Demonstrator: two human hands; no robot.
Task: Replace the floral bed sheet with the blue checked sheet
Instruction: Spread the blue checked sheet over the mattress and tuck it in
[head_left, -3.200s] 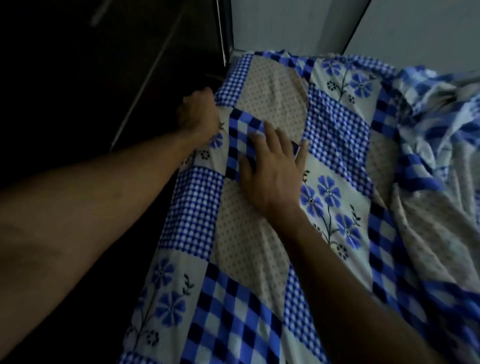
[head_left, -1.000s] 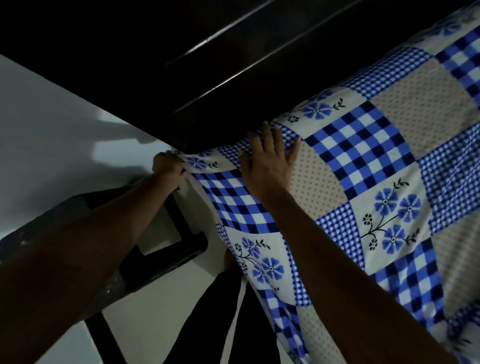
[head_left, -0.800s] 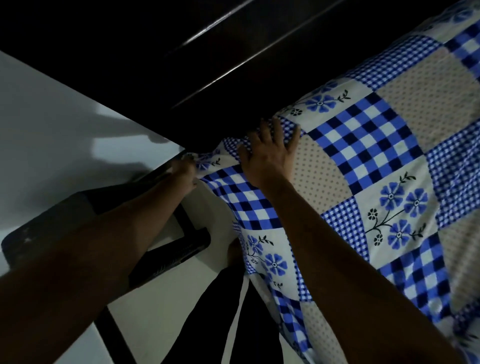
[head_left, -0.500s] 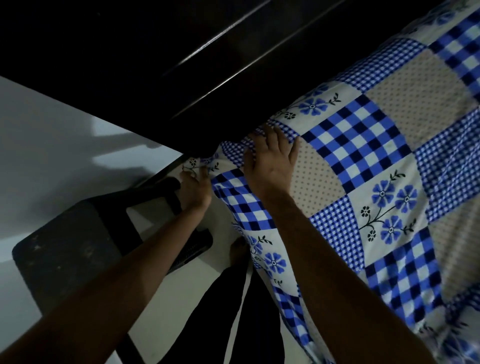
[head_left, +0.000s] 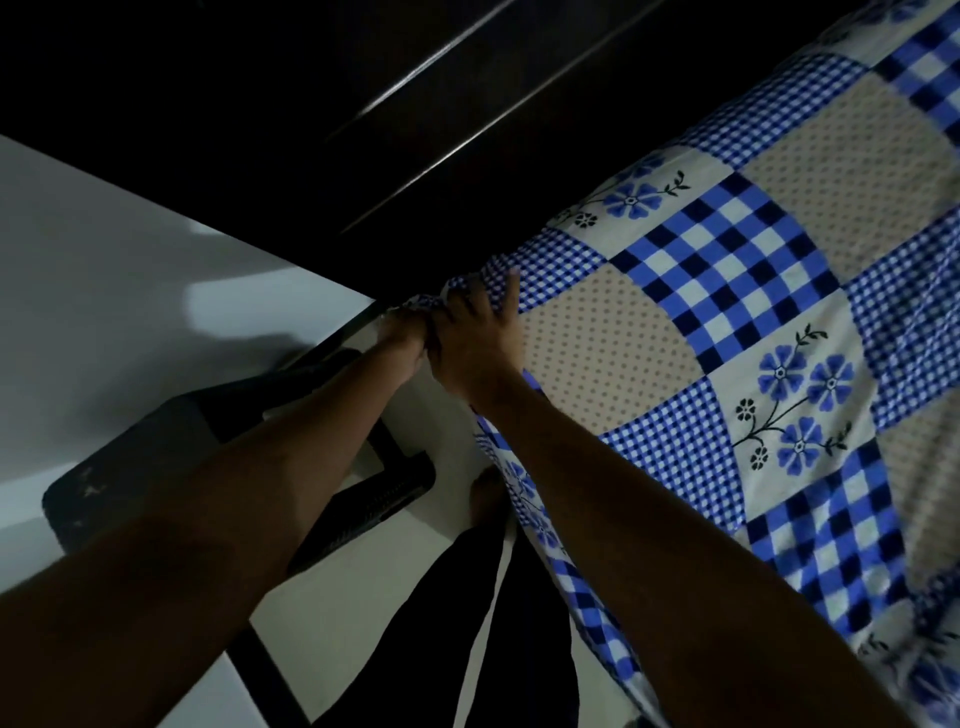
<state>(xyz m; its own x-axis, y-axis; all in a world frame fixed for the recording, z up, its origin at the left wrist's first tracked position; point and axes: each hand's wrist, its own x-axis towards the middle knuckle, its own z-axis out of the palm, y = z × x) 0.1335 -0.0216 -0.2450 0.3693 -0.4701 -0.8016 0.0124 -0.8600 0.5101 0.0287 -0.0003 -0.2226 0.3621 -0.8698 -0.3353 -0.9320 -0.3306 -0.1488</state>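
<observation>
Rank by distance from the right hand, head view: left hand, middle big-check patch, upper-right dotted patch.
1. left hand, directly beside the right hand, on its left.
2. middle big-check patch, off to its right.
3. upper-right dotted patch, beyond that one.

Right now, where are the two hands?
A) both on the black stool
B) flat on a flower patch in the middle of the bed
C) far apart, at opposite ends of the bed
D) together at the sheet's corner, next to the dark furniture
D: the left hand and right hand meet at the bunched corner of the sheet, right beside the dark furniture.
</observation>
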